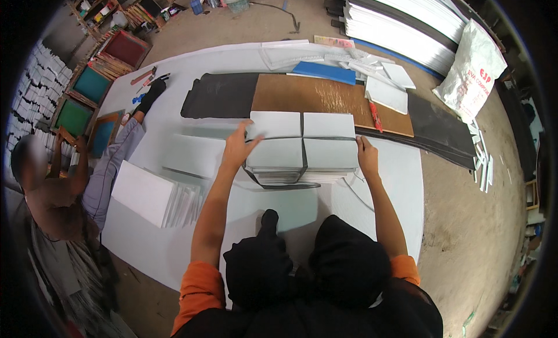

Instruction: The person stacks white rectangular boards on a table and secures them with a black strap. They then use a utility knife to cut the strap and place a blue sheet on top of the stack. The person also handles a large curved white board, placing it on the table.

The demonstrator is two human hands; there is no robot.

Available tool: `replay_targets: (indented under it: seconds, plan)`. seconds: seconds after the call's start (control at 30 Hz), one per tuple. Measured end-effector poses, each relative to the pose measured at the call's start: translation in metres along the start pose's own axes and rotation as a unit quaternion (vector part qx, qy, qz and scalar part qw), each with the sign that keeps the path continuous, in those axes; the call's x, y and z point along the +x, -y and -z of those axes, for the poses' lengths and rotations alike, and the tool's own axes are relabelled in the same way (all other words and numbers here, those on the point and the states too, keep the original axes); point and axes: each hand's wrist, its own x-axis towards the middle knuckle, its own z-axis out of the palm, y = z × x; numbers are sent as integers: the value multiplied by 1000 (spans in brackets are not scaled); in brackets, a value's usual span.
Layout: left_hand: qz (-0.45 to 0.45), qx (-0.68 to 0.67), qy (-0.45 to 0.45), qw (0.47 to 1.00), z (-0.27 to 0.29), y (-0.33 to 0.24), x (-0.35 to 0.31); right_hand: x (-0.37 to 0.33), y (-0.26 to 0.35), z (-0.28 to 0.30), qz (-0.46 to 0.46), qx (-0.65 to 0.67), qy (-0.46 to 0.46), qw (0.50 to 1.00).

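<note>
A thick bundle of white foam-like sheets (276, 155) stands in front of me, with black straps (303, 141) crossing on its top. My left hand (237, 147) holds its left side, thumb on the upper edge, fingers slightly blurred. At the right side my right hand (367, 155) grips the edge near the strap, fingertips pressed together. A loose dark strap end (290, 187) hangs along the bundle's near lower edge. The undersides of both hands are hidden.
Other white sheet stacks (145, 192) lie at left. Behind are a brown board (325, 96), dark sheets (221, 93), a blue piece (325, 71) and a red cutter (375, 116). A person (58, 192) sits at far left, one leg stretched onto the white work surface (401, 216).
</note>
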Motion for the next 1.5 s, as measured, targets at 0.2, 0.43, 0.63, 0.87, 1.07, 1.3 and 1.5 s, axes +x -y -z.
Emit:
replay_targets:
  seconds: [0.2, 0.43, 0.63, 0.87, 1.07, 1.3, 1.5]
  plan:
    - [-79, 93, 95, 988, 14, 0, -2, -4, 5, 6, 35, -7, 22, 999]
    - [-110, 292, 59, 948, 5, -2, -12, -12, -10, 12, 113, -180, 49, 976]
    - [-96, 326, 45, 939, 36, -58, 4, -14, -12, 29, 98, -178, 76, 976]
    - [-2, 310, 143, 940, 40, -5, 2, -16, -14, 24, 39, -134, 115, 984]
    - [-79, 359, 93, 925, 29, 12, -5, -19, -17, 20, 6, -107, 120, 987]
    - [-64, 294, 31, 953, 23, 24, -17, -13, -25, 10, -1, -105, 113, 988]
    - [-52, 268, -34, 961, 2, 34, -28, -22, -37, -21, 31, 68, 44, 996]
